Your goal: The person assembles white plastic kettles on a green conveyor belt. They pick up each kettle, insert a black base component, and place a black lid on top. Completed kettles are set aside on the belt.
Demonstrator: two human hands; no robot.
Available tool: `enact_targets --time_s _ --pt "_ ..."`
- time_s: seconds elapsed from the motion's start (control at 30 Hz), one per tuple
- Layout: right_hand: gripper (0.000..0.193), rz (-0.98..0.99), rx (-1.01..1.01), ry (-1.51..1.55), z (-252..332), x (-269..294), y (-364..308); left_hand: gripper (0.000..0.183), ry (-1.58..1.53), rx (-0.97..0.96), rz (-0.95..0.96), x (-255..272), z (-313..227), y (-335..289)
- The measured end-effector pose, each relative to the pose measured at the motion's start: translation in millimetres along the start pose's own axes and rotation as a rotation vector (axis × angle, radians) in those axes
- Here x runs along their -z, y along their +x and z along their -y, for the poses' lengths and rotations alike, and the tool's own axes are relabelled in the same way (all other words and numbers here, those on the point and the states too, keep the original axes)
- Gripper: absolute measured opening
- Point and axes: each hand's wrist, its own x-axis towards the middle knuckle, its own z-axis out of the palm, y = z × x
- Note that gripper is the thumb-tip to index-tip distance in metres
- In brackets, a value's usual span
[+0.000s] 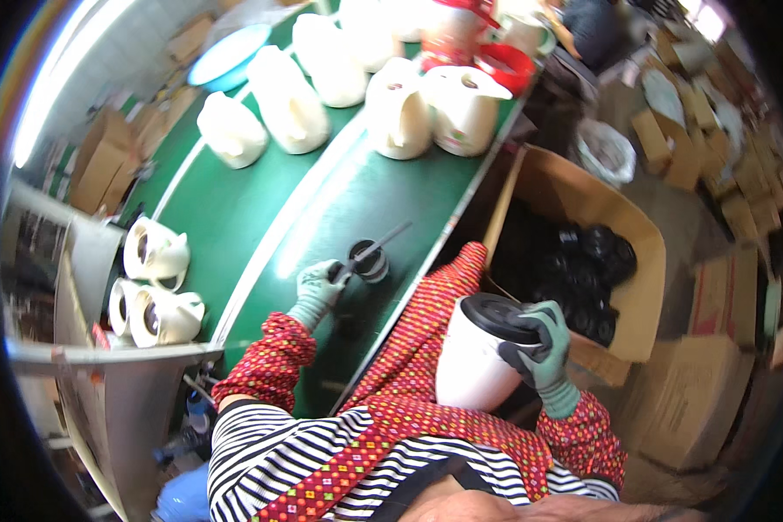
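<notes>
Striped apron and red patterned sleeves fill the bottom of the view. Against the body, the right hand (544, 348) grips a white kettle (478, 361) upside down, gloved fingers closed over its black base (500, 315). The left hand (317, 291) reaches onto the green belt (235, 217), fingers closed around a screwdriver (370, 254) beside a small black part (372, 261). Held one-handed and tilted, the kettle could slip toward the cardboard box (644, 261) of black bases.
</notes>
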Motion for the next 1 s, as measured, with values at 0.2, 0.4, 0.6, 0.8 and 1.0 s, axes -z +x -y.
enact_targets --time_s 0.2,0.4,0.6,0.8,1.0 --pt "0.015 -0.332 -0.315 0.418 11.3 -2.0 50.1 0.083 -0.347 -0.232 -0.17 60.9 -52.3 -38.0" --pt "0.053 -0.133 -0.788 1.121 -2.4 -92.3 93.4 0.082 -1.187 -0.279 0.299 125.8 -82.7 -97.7" --pt "0.048 -0.065 -0.617 1.057 0.9 -149.8 96.1 0.038 -1.395 0.139 -0.091 153.0 -16.8 -41.3" --pt "0.034 0.144 -0.588 0.978 -60.8 -157.0 28.7 0.041 -1.245 0.312 -0.434 135.6 196.1 62.5" --pt "0.034 -0.11 -0.782 0.874 -45.9 -75.9 0.6 0.053 -1.209 0.388 -0.416 115.7 239.9 173.7"
